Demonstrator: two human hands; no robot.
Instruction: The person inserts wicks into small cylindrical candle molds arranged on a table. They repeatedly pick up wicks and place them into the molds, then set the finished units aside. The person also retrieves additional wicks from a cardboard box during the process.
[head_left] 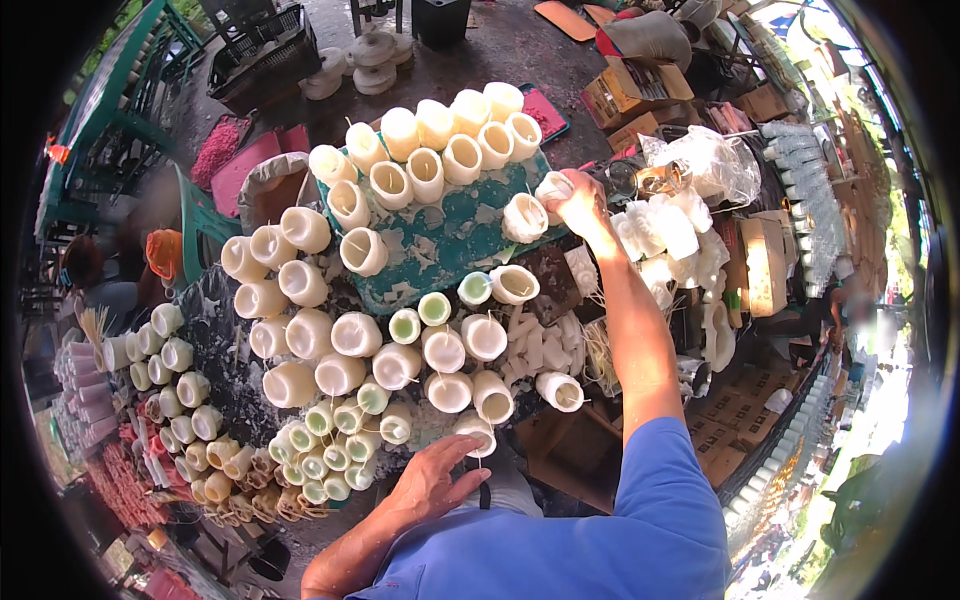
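My right hand reaches across to the green tray's right end and is closed round a whitish hollow wax candle. Just left of it, a similar hollow candle lies tilted on the green tray. Close to my body, my left hand has its fingers and thumb around the lower left side of another hollow candle with a wick. Rows of open-topped candles stand along the tray's far side. Several more cream candles are grouped left of and below the tray.
Smaller green-tinted candles cluster at the near left. Broken wax pieces lie right of the middle. Beyond my right arm are white wax pieces, a clear plastic bag and cardboard boxes. A black crate stands on the far floor.
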